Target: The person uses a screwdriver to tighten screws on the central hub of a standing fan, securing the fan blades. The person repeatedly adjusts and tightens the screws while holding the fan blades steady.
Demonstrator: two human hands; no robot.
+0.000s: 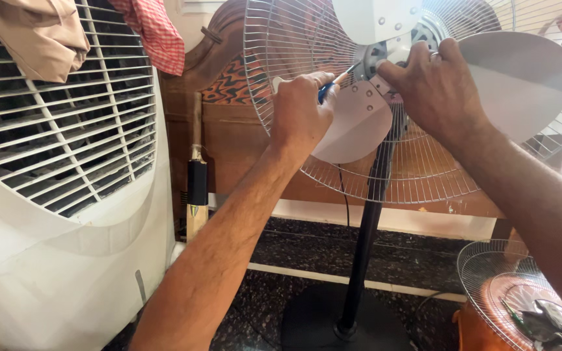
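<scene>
Left hand (298, 114), fingers wrapped round a blue-handled screwdriver (333, 84), drives its tip toward the hub (385, 55) of the pedestal fan's white blades (359, 127). Right hand (434, 88), fingers pressed on the hub, should steady it; keeping the driver square seems wise.

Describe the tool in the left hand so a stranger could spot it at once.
Start at the pedestal fan in the middle, its front guard off and white blades bare. At its hub, the left hand grips a screwdriver while the right hand steadies the hub. It is the only slim tool there: a blue handle in the fist, thin shaft slanting up to the hub.
</scene>
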